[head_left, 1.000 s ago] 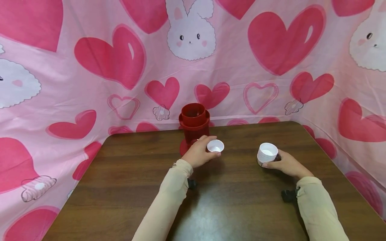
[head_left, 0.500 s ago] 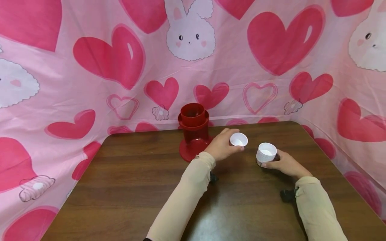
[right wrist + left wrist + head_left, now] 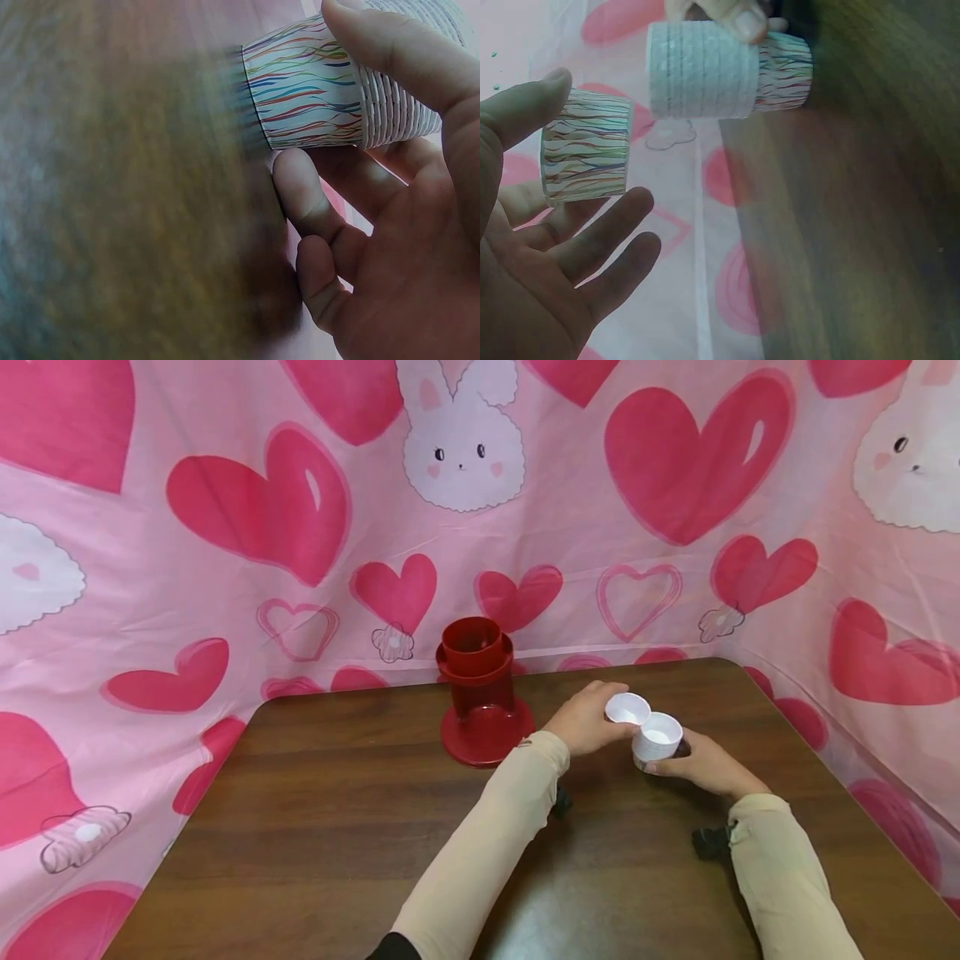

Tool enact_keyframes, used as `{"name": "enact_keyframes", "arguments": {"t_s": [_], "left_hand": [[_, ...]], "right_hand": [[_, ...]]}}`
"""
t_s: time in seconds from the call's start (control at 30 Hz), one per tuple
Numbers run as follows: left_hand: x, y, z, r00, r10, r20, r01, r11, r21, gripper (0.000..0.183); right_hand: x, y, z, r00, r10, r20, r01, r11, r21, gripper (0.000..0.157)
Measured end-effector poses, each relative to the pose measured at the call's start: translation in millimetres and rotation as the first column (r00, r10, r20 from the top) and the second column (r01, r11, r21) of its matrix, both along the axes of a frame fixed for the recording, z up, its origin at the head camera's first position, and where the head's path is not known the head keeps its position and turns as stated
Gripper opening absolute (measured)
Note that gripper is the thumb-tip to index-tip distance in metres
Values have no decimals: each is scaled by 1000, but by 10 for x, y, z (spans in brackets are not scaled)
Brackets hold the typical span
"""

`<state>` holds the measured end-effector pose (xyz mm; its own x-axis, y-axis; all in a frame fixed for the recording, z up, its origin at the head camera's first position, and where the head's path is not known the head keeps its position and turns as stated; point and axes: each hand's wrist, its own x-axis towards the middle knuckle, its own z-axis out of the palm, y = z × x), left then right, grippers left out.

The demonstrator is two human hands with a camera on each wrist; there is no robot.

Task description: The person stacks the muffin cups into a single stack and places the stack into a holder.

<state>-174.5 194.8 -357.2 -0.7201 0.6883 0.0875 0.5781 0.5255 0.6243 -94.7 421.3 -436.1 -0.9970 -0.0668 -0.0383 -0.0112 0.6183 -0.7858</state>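
Observation:
My left hand pinches a single small white paper cup between thumb and fingers. In the left wrist view this paper cup shows wavy coloured lines on its side, and the other fingers extend below it. My right hand grips a stack of paper cups that stands upright on the table. Several nested rims show on the stack in the right wrist view. The single cup is held just above and left of the stack; in the left wrist view a gap separates them.
A red cylindrical holder with a round base stands left of my left hand, near the table's back edge. Brown wood forms the tabletop. Behind and beside the table hangs a pink cloth printed with hearts and rabbits.
My left hand has carried the single paper cup rightward, from in front of the red holder to beside the stack. The right hand and its stack have stayed almost in place.

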Motion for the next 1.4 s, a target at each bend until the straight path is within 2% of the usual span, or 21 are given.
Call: {"name": "enact_keyframes", "arguments": {"t_s": [0.37, 0.67, 0.97, 1.27, 1.4], "left_hand": [[14, 174, -76, 1000, -18, 23, 18, 1000, -3, 65], [66, 339, -55, 999, -36, -18, 36, 999, -18, 64], [100, 440, -46, 999, -35, 3, 35, 999, -26, 63], [111, 455, -171, 999, -36, -6, 35, 995, -89, 61], [110, 453, -262, 997, -27, 66, 30, 998, -50, 63]], "right_hand": [[6, 13, 7, 1000, -2, 19, 2, 1000, -4, 80], [15, 16, 0, 1000, 10, -25, -10, 1000, 8, 75], [5, 8, -10, 1000, 13, -10, -13, 1000, -10, 71], [-1, 4, -2, 1000, 6, 6, -6, 1000, -12, 75], [9, 16, -13, 1000, 5, -19, -5, 1000, 2, 75]]}}
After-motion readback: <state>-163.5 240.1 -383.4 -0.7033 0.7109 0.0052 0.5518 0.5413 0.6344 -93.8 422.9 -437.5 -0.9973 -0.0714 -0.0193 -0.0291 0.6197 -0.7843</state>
